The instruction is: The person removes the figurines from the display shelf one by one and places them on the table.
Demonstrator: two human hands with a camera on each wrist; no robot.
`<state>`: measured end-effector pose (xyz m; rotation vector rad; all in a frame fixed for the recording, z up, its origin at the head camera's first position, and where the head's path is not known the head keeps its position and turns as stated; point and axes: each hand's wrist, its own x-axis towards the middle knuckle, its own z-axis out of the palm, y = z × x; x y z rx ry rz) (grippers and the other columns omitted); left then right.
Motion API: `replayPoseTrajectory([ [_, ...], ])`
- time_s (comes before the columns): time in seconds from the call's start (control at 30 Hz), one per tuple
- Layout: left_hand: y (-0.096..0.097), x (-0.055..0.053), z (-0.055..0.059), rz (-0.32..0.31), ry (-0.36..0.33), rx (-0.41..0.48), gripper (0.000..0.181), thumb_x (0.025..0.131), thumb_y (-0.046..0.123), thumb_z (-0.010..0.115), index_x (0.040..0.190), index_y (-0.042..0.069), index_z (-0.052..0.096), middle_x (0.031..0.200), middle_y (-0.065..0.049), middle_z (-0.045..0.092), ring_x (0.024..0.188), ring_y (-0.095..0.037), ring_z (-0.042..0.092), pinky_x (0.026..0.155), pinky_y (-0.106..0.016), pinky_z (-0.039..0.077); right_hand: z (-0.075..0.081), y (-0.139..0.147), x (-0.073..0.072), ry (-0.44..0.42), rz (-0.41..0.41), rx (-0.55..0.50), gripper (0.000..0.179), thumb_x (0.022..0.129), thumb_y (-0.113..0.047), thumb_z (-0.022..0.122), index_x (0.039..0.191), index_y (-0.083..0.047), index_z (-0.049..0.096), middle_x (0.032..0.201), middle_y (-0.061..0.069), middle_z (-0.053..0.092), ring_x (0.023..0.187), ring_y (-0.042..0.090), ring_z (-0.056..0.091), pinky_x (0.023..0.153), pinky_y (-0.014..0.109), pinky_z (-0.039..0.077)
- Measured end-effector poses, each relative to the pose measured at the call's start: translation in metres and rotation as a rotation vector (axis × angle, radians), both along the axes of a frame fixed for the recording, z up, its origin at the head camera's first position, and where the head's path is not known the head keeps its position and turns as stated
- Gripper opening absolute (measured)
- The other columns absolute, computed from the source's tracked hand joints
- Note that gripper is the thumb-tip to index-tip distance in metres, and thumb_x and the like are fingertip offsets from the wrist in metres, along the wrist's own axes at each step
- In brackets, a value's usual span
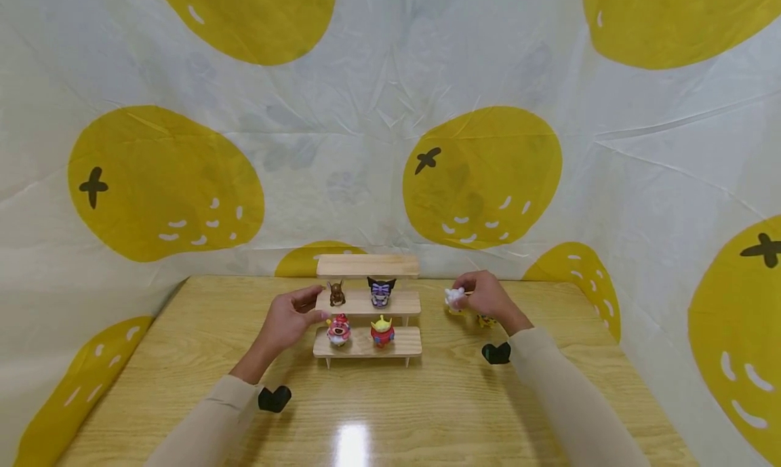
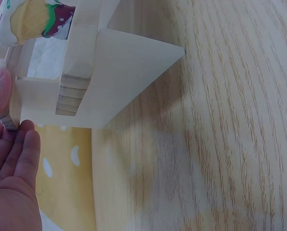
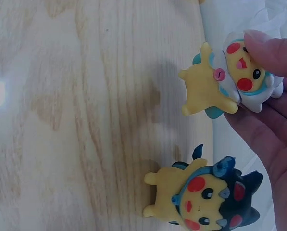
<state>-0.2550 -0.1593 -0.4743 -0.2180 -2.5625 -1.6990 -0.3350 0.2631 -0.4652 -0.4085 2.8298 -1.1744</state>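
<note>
A three-tier wooden display stand [image 1: 360,301] stands on the table near the back. My left hand [image 1: 287,320] grips the left end of its middle tier, thumb on one side and fingers on the other, as the left wrist view shows. My right hand [image 1: 488,296] pinches a small yellow Pikachu figurine [image 3: 205,89] by its white hood, its feet apart from the tabletop. Close by stands another Pikachu figurine [image 3: 201,192] in a dark horned hood, mostly hidden behind the right hand in the head view.
The middle tier bears a brown figurine [image 1: 337,293] and a black-and-purple figurine [image 1: 381,293]. On the bottom tier are a pink-and-red figurine [image 1: 338,331] and a yellow-topped red figurine [image 1: 382,332]. A fruit-patterned white curtain [image 1: 342,148] hangs behind the table [image 1: 451,406].
</note>
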Motion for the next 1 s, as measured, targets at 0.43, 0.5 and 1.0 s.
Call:
replayPoseTrajectory([
  [0.43, -0.0019, -0.0004, 0.0011, -0.007, 0.009, -0.005, 0.060, 0.093, 0.013, 0.079, 0.148, 0.001, 0.057, 0.152, -0.021, 0.057, 0.140, -0.041, 0.057, 0.112, -0.046, 0.053, -0.0054, -0.0007, -0.0015, -0.001, 0.038, 0.067, 0.019, 0.081, -0.007, 0.083, 0.098, -0.005, 0.075, 0.095, 0.008, 0.073, 0.085, 0.021, 0.061, 0.079, 0.031, 0.053],
  [0.5, -0.0017, -0.0005, 0.0009, -0.005, 0.012, -0.007, 0.060, 0.093, 0.013, 0.079, 0.147, 0.000, 0.058, 0.151, -0.022, 0.058, 0.140, -0.041, 0.057, 0.111, -0.045, 0.053, -0.0055, -0.0014, -0.0012, 0.004, 0.045, 0.070, 0.018, 0.081, -0.007, 0.084, 0.097, -0.005, 0.076, 0.094, 0.008, 0.073, 0.083, 0.020, 0.060, 0.077, 0.031, 0.052],
  [1.0, -0.0013, -0.0001, -0.0008, -0.006, -0.002, 0.000, 0.059, 0.094, 0.011, 0.078, 0.148, 0.001, 0.057, 0.151, -0.022, 0.058, 0.138, -0.040, 0.058, 0.110, -0.043, 0.054, -0.0041, -0.0019, -0.0004, 0.001, 0.107, 0.079, 0.019, 0.081, -0.006, 0.085, 0.098, -0.004, 0.077, 0.097, 0.010, 0.075, 0.085, 0.021, 0.063, 0.074, 0.030, 0.055],
])
